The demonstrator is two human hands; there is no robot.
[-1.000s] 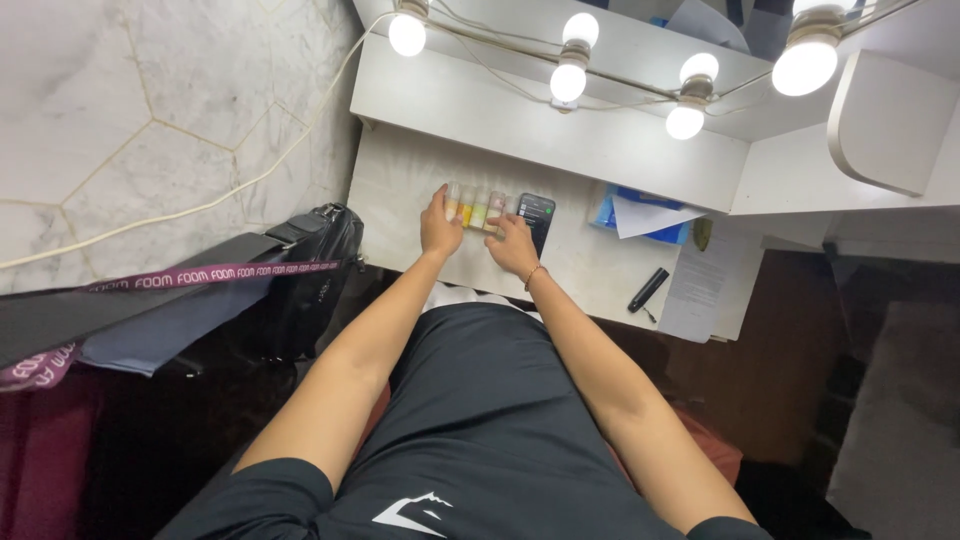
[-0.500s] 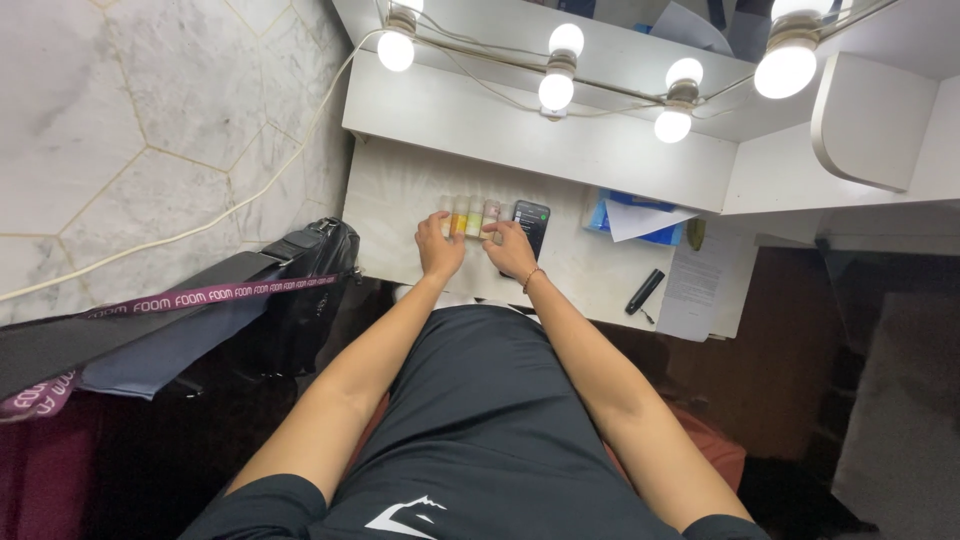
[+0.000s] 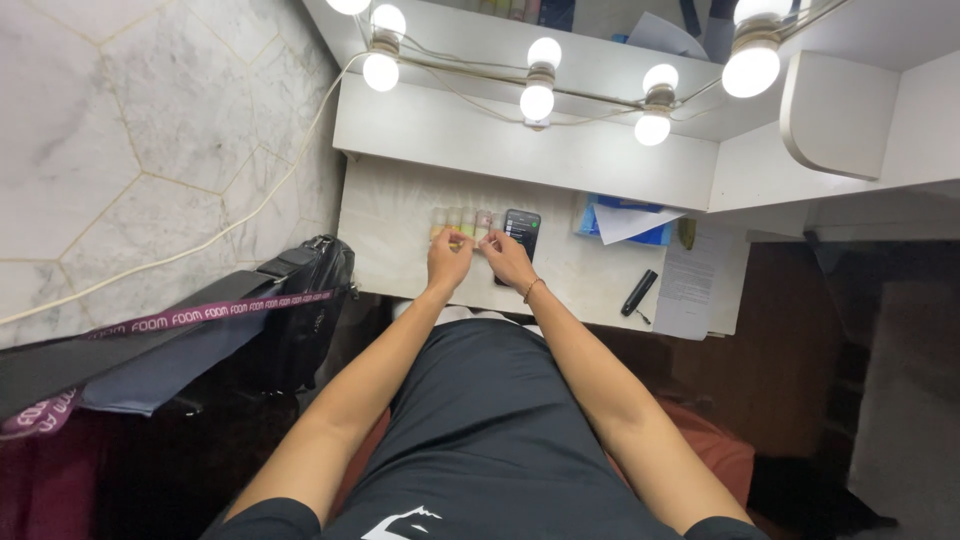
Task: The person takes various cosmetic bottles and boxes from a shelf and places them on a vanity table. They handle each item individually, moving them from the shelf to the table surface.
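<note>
Pastel little bottles (image 3: pixel 462 219) stand in a row on the white desk (image 3: pixel 395 225) beside the phone (image 3: pixel 521 229), left hand (image 3: pixel 447 260) and right hand (image 3: pixel 505 257) pinching one between curled fingertips — light, likely slick, best gripped mid-body.

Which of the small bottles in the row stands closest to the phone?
The pinkish bottle at the row's right end; it stands right beside the dark phone, while the others sit further left.
</note>
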